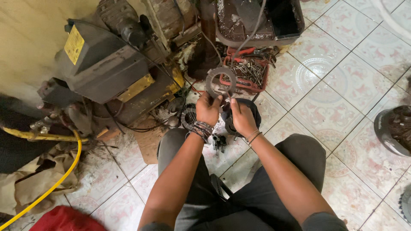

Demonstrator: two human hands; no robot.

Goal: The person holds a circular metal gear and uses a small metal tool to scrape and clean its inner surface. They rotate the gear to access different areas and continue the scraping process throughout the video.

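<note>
Forearms: both reach forward from the bottom edge, over knees in dark trousers; elbows and upper arms are cut off.
Left hand (pixel 207 109): seen from the back, beaded bands at the wrist; fingers curled in and pinching the lower left rim of the metal ring (pixel 220 81).
Right hand (pixel 242 116): thin bands at the wrist; thumb and fingers pressed onto the ring's lower right edge, fingertips hidden behind the hand.
Metal ring: flat, grey, round with a wide central hole, held upright between both hands above the floor, in front of the red tray (pixel 250 72).
Hidden parts: the ring's bottom edge is covered by the fingers; whether it has notches or teeth is hard to tell.
Under the hands: a dark toothed round part (pixel 187 115) and a black round housing (pixel 252 112), both partly covered by the hands.
Red tray: holds a heap of bolts and small metal pieces, too small to sort out.
Left side: a grimy dark machine (pixel 107 68) with a yellow hose (pixel 64 175) trailing over the tiled floor (pixel 342 85).
Right edge: a dark rounded casing (pixel 394 130), cut off by the frame.
</note>
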